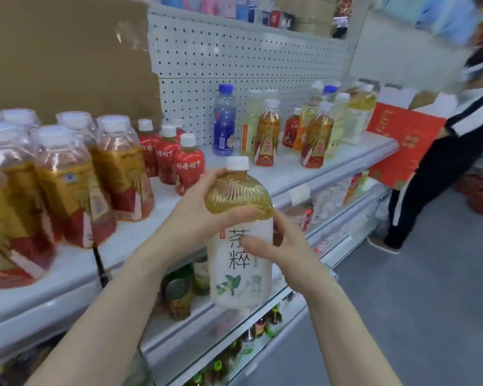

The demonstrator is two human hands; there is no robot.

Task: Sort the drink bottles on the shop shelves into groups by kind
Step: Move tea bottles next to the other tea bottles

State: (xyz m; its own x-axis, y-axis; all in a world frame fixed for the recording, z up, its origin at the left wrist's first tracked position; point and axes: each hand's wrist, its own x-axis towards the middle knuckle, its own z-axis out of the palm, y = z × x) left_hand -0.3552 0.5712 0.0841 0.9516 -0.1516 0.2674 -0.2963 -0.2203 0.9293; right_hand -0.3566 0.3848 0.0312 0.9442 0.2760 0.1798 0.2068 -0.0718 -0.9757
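Tea bottle (240,263), large and white-capped, with pale amber drink above a white label printed with dark characters and green leaves: in the head view it is held upright in the air just in front of the white shelf (290,174), out past its front edge. The left hand (195,215) grips its ribbed shoulder, fingers curled round the far side up to the neck. The right hand (282,246) holds the label, thumb laid across the print and fingers wrapped behind.

At the shelf's left end stand big amber bottles (67,185) with red and gold labels, packed close together. Just right of them is a tight group of small red-labelled bottles (189,162). Near the middle of the shelf, by the pegboard (234,57) at its back, a blue bottle (224,123) stands alone. Toward the shelf's right end stands a mixed cluster (318,129) of amber, orange, red and pale bottles, loosely spaced.

A cardboard sheet (62,51) covers the back wall above the shelf's left end. Under the shelf, lower bottles (179,296) with green and dark labels show between the arms. Beyond the shelf's right end are a red gift box (402,146) and another person (444,168) in dark clothes, both blurred.
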